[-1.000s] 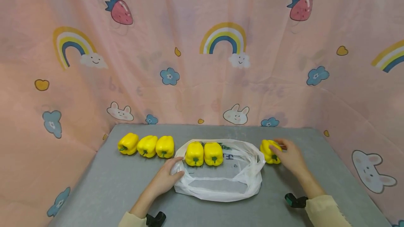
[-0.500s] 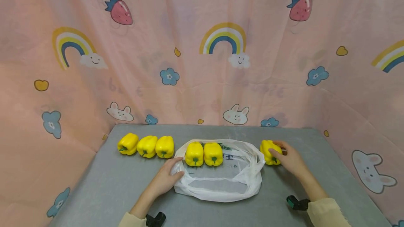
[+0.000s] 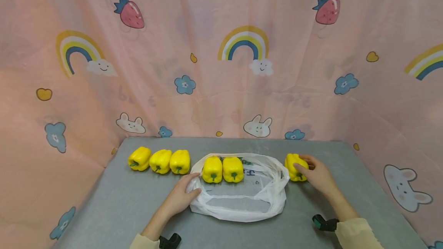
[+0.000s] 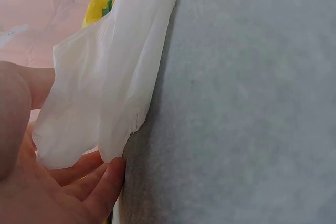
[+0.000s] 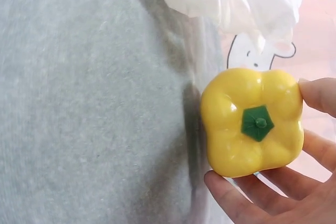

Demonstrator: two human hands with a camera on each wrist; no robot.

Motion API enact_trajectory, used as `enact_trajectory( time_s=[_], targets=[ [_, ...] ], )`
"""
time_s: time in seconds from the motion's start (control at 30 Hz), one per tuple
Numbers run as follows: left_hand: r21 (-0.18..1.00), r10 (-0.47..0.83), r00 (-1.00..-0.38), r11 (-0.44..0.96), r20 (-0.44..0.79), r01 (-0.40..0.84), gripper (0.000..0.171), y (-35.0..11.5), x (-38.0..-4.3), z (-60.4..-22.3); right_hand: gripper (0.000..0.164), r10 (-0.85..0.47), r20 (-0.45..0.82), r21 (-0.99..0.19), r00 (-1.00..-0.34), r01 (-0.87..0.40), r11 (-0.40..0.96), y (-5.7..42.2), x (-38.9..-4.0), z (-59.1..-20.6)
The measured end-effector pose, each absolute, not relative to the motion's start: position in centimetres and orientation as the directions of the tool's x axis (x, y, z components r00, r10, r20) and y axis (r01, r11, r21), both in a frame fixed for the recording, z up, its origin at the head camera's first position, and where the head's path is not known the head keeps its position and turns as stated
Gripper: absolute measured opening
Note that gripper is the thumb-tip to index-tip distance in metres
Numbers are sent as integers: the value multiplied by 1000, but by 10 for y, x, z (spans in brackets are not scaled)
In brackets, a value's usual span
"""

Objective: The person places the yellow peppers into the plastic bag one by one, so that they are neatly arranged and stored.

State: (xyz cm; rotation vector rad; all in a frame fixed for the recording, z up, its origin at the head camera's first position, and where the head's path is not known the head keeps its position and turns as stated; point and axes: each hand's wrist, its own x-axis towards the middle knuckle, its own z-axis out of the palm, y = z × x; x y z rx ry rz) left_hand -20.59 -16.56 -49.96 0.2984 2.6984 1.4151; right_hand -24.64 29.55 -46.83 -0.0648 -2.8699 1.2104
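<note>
My right hand (image 3: 320,174) grips a yellow bell pepper (image 3: 295,168) beside the right end of a white plastic bag (image 3: 238,215). In the right wrist view this pepper (image 5: 231,145) shows its green stem end, with the thumb at one side and fingertips along another. My left hand (image 3: 178,195) holds the left rim of the bag; in the left wrist view, thin plastic (image 4: 131,51) lies between the thumb and fingers (image 4: 107,187), the thumb tip hidden behind it. Two yellow bell peppers, a left one (image 3: 212,170) and a right one (image 3: 233,170), sit side by side at the bag's mouth.
Left of the bag, three more yellow bell peppers stand in a row, an outer one (image 3: 140,158), a middle one (image 3: 160,161) and an inner one (image 3: 180,161). Everything rests on a grey table (image 3: 114,210). A pink patterned curtain (image 3: 214,103) surrounds the back and sides.
The right hand has shifted slightly on the right-hand pepper, which has barely moved. The left hand, bag and other peppers keep their places.
</note>
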Motion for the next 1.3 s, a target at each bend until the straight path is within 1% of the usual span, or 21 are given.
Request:
enact_trajectory(
  time_s=[0.43, 1.07, 1.3],
  targets=[
    [819, 191, -982, 564, -5, 106, 51, -164, -206, -498, 75, 60, 56, -735, -997, 0, 678, 287, -241, -450],
    [815, 188, -982, 570, -14, 98, 51, -165, -205, -499, 73, 89, 180, -751, -980, -79, 656, 277, -225, -421],
    [816, 187, -982, 570, -17, 95, 51, -164, -205, -498, 74, 103, 193, -754, -976, -81, 652, 265, -219, -410]
  ],
)
